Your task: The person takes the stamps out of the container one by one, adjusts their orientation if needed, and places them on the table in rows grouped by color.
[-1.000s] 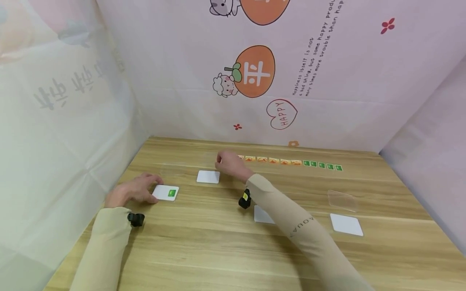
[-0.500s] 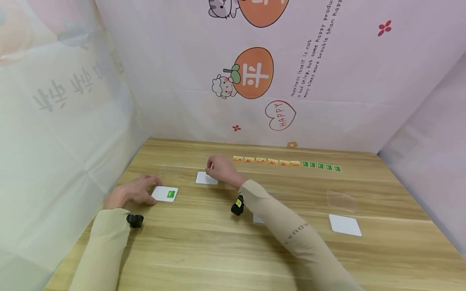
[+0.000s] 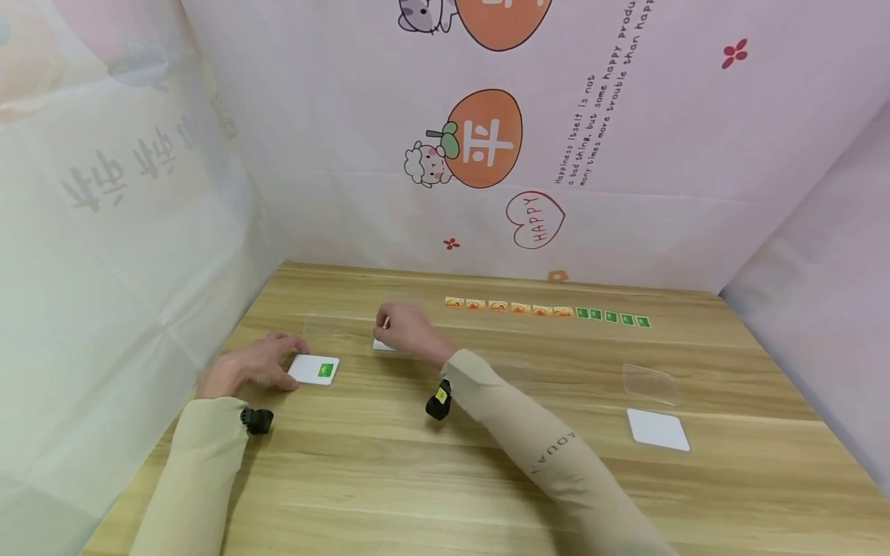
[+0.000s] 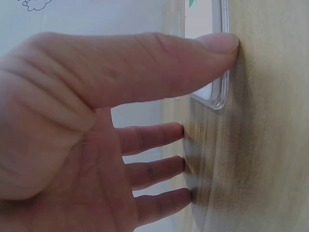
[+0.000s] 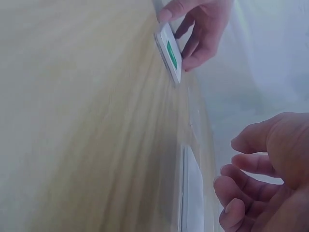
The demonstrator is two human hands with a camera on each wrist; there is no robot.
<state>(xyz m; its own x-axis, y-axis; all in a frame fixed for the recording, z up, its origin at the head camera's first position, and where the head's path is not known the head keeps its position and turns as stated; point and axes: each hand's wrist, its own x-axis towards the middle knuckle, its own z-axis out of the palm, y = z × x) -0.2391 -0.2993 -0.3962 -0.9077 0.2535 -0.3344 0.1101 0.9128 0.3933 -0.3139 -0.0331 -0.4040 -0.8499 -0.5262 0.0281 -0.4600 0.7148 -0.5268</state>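
Observation:
My left hand holds a white card in a clear case at its left end, thumb on the near edge. A small green sticker lies on the card's right part. The thumb overlaps the case corner in the left wrist view, and the other visible fingertips meet the table. My right hand hovers over a second white card, partly covering it. Its fingers are bent, thumb and index tips close together in the right wrist view; I cannot tell whether a small piece is between them.
Small orange stickers and green stickers lie in a row along the back. On the right are a white card and a clear cover. Another faint clear cover lies behind the left card. A printed cloth encloses the table.
My right hand has moved left from beside the sticker row to over the second white card. The sleeve now hides the middle white card. My left hand has stayed in place.

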